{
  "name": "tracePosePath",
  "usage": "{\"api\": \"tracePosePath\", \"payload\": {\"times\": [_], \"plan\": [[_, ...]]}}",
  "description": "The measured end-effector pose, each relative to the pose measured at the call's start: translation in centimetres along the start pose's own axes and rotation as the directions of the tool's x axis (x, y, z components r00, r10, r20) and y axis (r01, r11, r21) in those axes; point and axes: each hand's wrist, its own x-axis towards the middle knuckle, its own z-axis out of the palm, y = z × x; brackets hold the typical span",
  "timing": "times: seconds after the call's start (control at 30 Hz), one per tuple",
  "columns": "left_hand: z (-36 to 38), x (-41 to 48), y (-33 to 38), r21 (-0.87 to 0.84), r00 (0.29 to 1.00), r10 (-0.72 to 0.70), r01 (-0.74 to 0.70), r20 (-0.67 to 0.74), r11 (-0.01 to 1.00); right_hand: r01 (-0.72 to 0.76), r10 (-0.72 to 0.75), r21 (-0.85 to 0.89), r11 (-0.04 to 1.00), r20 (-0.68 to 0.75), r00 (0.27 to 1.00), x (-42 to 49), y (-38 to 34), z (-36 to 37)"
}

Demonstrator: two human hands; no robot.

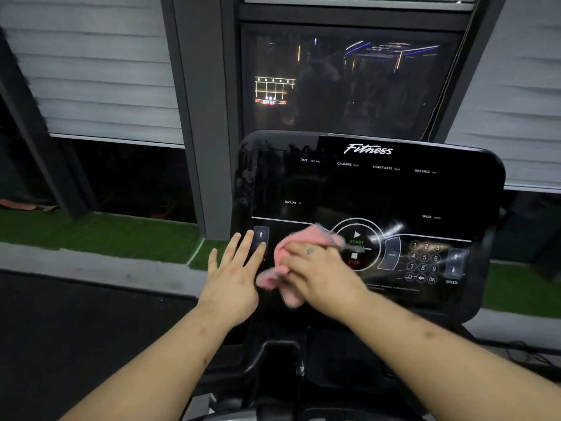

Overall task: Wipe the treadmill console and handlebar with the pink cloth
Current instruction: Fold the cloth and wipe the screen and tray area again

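The black treadmill console (364,189) fills the middle of the view, with a dark screen above a panel of buttons. My right hand (318,271) presses the crumpled pink cloth (291,253) flat against the lower panel, just left of the round START/STOP dial (356,243). The cloth sticks out above and below my fingers. My left hand (236,275) lies with straight fingers on the console's lower left edge, its fingertips at the incline arrow button (261,235). The handlebar is not plainly visible; dark parts sit below the console.
A number keypad (424,262) and speed arrows (454,264) sit on the console's right side. Behind it stands a dark window (349,83) between grey pillars and slatted blinds. Green turf (121,235) runs along the floor on the left, and a dark treadmill belt (91,329) lies at lower left.
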Motion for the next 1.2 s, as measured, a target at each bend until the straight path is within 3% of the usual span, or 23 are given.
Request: {"api": "tracePosePath", "payload": {"times": [0.07, 0.13, 0.33, 0.47, 0.6, 0.7, 0.8, 1.03, 1.2], "plan": [[0.0, -0.1, 0.0, 0.001, 1.000, 0.002, -0.002, 0.012, 1.000, -0.005, 0.002, 0.018, 1.000, 0.164, 0.986, -1.4, -2.0, 1.8], [0.0, -0.1, 0.0, -0.006, 1.000, 0.005, -0.005, -0.001, 1.000, -0.105, 0.064, 0.140, 0.985, 0.268, 0.961, -2.4, -2.9, 3.3], [0.4, 0.0, 0.5, -0.016, 0.999, -0.028, 0.028, -0.034, 0.999, -0.316, 0.208, 0.194, 0.929, 0.432, 0.877, -3.8, -1.8, 3.1], [1.0, 0.1, 2.0, -0.020, 0.996, -0.038, 0.037, -0.084, 0.999, -0.424, 0.297, 0.210, 0.881, 0.453, 0.841, -7.4, 0.5, 1.3], [2.6, -0.5, 4.5, -0.029, 0.983, 0.090, -0.095, -0.159, 0.995, -0.473, 0.350, 0.165, 0.865, 0.476, 0.807, -10.8, 3.0, -0.5], [3.5, -1.2, 6.5, 0.015, 0.975, 0.189, -0.189, -0.116, 0.982, -0.528, 0.377, 0.205, 0.824, 0.497, 0.781, -12.9, 4.7, -2.2], [3.7, -1.4, 7.3, 0.026, 0.973, 0.209, -0.207, -0.096, 0.978, -0.520, 0.383, 0.129, 0.844, 0.533, 0.755, -15.0, 6.8, -3.4], [4.1, -2.3, 7.6, 0.027, 0.976, 0.207, -0.205, -0.068, 0.978, -0.464, 0.347, 0.105, 0.879, 0.526, 0.776, -17.6, 7.9, -2.4], [4.6, -4.0, 7.5, 0.007, 0.979, 0.201, -0.201, -0.006, 0.979, -0.404, 0.319, 0.107, 0.908, 0.447, 0.836, -13.5, 4.7, -1.2]]}}
